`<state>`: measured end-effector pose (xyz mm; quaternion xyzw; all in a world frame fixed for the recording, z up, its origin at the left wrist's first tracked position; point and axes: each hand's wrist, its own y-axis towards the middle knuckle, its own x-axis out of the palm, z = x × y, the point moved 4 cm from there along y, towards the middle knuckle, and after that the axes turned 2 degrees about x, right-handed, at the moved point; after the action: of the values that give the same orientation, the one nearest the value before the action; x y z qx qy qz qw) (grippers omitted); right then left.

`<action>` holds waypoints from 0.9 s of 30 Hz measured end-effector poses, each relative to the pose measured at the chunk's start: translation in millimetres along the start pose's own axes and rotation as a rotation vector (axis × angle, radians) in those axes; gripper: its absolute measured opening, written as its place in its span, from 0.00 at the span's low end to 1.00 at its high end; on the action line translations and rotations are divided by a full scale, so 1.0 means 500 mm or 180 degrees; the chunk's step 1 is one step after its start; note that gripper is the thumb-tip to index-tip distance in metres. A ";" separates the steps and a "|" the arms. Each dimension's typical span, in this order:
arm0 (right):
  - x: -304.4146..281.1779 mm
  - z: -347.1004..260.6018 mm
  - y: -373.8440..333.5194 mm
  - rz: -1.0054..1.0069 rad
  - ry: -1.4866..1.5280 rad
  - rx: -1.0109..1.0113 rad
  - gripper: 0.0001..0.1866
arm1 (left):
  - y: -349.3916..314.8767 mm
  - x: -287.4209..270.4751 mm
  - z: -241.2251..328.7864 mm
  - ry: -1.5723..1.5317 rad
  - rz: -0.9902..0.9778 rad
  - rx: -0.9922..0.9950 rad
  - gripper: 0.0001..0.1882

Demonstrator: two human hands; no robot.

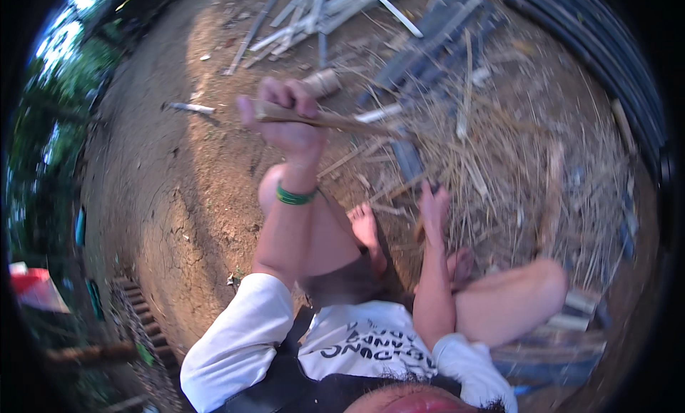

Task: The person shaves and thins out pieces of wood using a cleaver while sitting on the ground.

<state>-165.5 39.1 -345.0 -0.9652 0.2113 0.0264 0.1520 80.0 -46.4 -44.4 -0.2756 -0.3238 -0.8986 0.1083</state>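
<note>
Raised out in front, my left hand (291, 124) is closed around a long, flat strip of bamboo or wood (342, 123). The strip slants rightward and slightly down from my fingers, its far end blurred over the litter. A green band circles the wrist of that arm. Lower and to the right, my right hand (433, 210) is closed near my feet. Something dark shows at its top and a brown bit beside the wrist, but the thing in it is too blurred to name.
Thin shavings and split strips (464, 163) cover the dirt on the right. Pale slats (314, 17) and dark split pieces (421, 46) lie ahead. A short cut log (321, 83) rests beyond my left hand. Long dark poles (606, 49) run along the right edge.
</note>
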 end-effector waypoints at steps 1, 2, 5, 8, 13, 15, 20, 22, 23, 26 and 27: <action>0.006 0.003 -0.001 -0.0102 0.0022 0.0089 0.19 | -0.004 0.008 -0.005 -0.0026 -0.0086 -0.0005 0.33; 0.011 0.005 -0.005 -0.0179 0.0040 0.0055 0.21 | -0.007 0.013 -0.013 -0.0039 -0.0174 0.0042 0.33; 0.032 -0.016 -0.038 -0.0381 -0.0183 0.0039 0.27 | -0.008 0.031 -0.017 -0.0204 -0.0520 0.0055 0.33; 0.054 -0.085 -0.097 -0.0513 -0.0004 -0.0221 0.33 | -0.010 0.036 -0.014 -0.0296 -0.0573 0.0036 0.33; 0.090 -0.145 -0.131 -0.0730 0.0028 -0.0469 0.29 | -0.013 0.044 -0.012 -0.0228 -0.0657 0.0013 0.33; 0.094 -0.147 -0.130 -0.0827 -0.0007 -0.0476 0.28 | -0.013 0.042 -0.012 -0.0220 -0.0665 0.0027 0.33; 0.105 -0.013 -0.063 -0.0367 -0.0319 -0.0140 0.33 | 0.001 0.048 -0.016 -0.0193 -0.0551 0.0023 0.33; 0.089 0.035 -0.030 -0.0252 -0.0475 0.0115 0.35 | 0.006 0.046 -0.020 -0.0209 -0.0555 -0.0014 0.33; 0.081 0.045 -0.023 -0.0245 -0.0538 0.0157 0.36 | 0.006 0.047 -0.021 -0.0229 -0.0569 -0.0027 0.33; 0.071 0.042 -0.027 0.0028 -0.0518 -0.0050 0.35 | 0.005 0.047 -0.027 -0.0292 -0.0584 -0.0042 0.33; 0.078 0.035 -0.027 -0.0088 -0.0552 -0.0120 0.35 | 0.008 0.047 -0.030 -0.0317 -0.0579 -0.0027 0.33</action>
<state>-123.9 40.7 -362.4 -0.9648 0.1835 0.1118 0.1519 55.8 -59.3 -38.6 -0.2899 -0.3487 -0.8912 0.0089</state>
